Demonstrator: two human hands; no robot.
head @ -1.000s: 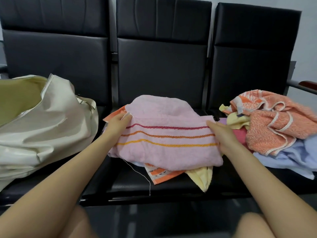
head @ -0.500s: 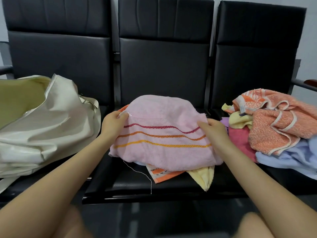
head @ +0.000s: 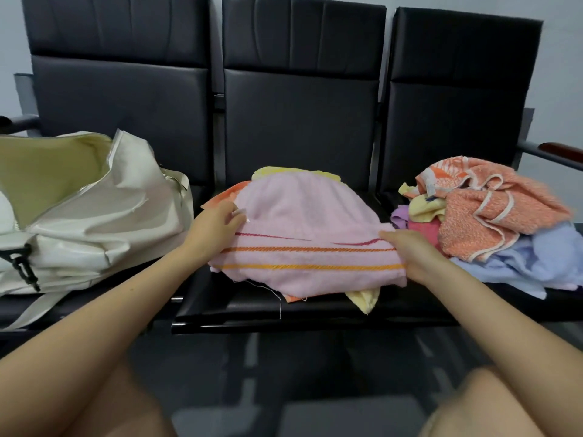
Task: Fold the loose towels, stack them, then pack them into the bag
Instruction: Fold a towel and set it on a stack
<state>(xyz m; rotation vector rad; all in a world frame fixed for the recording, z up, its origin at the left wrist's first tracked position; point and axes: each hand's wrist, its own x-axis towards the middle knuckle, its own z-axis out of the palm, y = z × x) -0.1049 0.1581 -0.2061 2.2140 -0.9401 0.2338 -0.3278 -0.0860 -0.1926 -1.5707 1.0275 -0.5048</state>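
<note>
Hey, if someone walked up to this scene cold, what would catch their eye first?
Probably the pink striped towel on the middle black seat, gripped at its edges by the left hand and right hand. Next, the bright jumble of loose towels on the right seat, then the open cream bag on the left.

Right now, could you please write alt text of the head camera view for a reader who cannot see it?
A person's left hand and right hand hold a pink terry towel with red and orange stripes on the middle black padded seat, over other towels. An open cream bag lies on the left seat; a pile of loose coloured towels lies on the right.
</note>
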